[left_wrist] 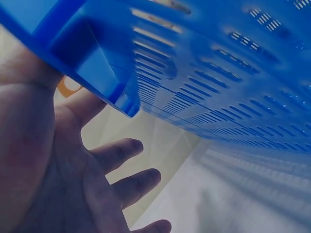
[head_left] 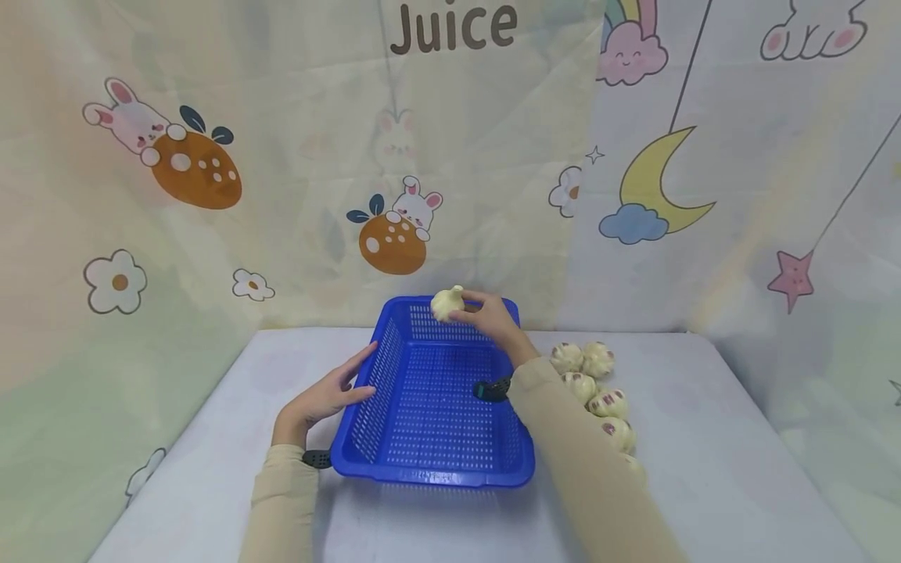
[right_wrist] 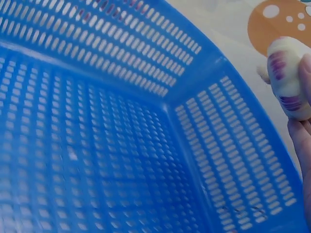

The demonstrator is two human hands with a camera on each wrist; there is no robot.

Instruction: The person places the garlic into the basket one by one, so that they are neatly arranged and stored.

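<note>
In the middle of the counter (head_left: 704, 438), blue basket (head_left: 436, 474): mouth up, its longer sides running from 12 to 6 o'clock; I judge it is set there so both sides reach it easily.
Right grip (head_left: 493, 320): narrow, thumb and fingers pinching one garlic bulb (head_left: 445, 305); I read it as a fingertip hold, suited to something small and round.
Pinched bulb's place: at 12 o'clock from the basket's centre, by the far rim; I cannot tell whether it hangs inside that rim or just past it.
Left grip (head_left: 327, 400): wide, fingers spread, touching the rim at 9 o'clock; my left wrist view shows some fingers free of the plastic, so it probably steadies the basket rather than lifts it.
Loose garlic bulbs (head_left: 608, 404): on the counter at 3 o'clock, just beside the basket, presumably there to suit the right grip; the right sleeve (head_left: 573, 450) hides some from me.
</note>
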